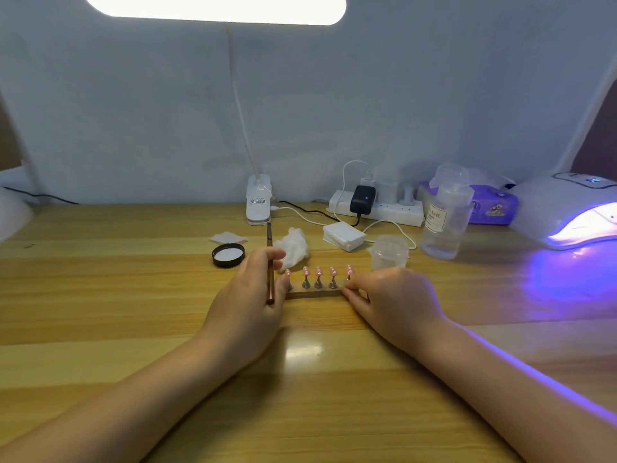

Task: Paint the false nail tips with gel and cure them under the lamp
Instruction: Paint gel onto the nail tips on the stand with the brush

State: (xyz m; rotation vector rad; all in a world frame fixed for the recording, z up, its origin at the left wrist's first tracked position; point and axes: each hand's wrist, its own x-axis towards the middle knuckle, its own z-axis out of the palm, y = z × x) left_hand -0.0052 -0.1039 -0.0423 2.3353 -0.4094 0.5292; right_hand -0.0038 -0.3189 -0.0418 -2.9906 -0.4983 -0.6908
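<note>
Several pink false nail tips (318, 271) stand on small metal stands along a narrow holder bar (314, 294) in the middle of the wooden table. My left hand (248, 297) grips a thin brown brush (269, 262) and touches the bar's left end. At the right end, my right hand (390, 302) pinches the bar with its fingertips. The white curing lamp (567, 212) sits at the far right, lit and casting violet light onto the table.
A black jar lid (228, 255), a crumpled tissue (293, 247), a stack of white pads (344, 236), a small clear jar (390, 252) and a clear bottle (445, 222) lie behind the bar. A power strip (377, 208) with cables and a desk lamp base (258, 203) stand at the wall.
</note>
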